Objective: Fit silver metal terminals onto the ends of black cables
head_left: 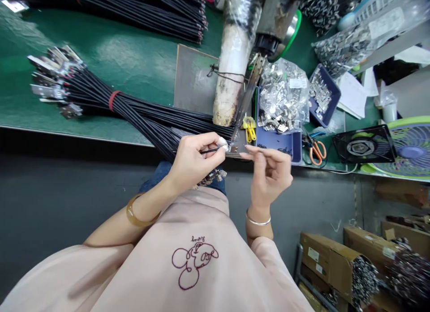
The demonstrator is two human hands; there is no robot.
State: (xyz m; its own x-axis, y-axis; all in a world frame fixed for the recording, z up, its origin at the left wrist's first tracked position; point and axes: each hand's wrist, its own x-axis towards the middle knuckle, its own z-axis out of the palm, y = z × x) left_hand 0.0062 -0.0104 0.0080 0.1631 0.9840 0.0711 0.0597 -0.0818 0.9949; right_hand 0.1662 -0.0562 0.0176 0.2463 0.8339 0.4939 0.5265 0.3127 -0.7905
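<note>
My left hand (198, 157) pinches a thin black cable (208, 150) between thumb and fingers, close to the bench edge. A small metal connector (231, 148) shows at the cable's end, just past white-covered fingertips. To its right, my right hand (270, 171) has its thumb pressed against its fingers, which point toward the connector without touching it. Anything in that pinch is too small to make out. Behind my left hand a bundle of black cables (144, 113) lies on the bench, tied with a red band (113, 100). More metal connector ends (215, 177) show below my left wrist, near my lap.
A wrapped white tube (231, 74) and a metal machine arm (250, 86) slant down behind my hands. Right of them are a yellow cutter (249, 129), a blue bin (295, 146), a bag of metal parts (282, 97), orange-handled scissors (317, 152) and a fan (411, 151).
</note>
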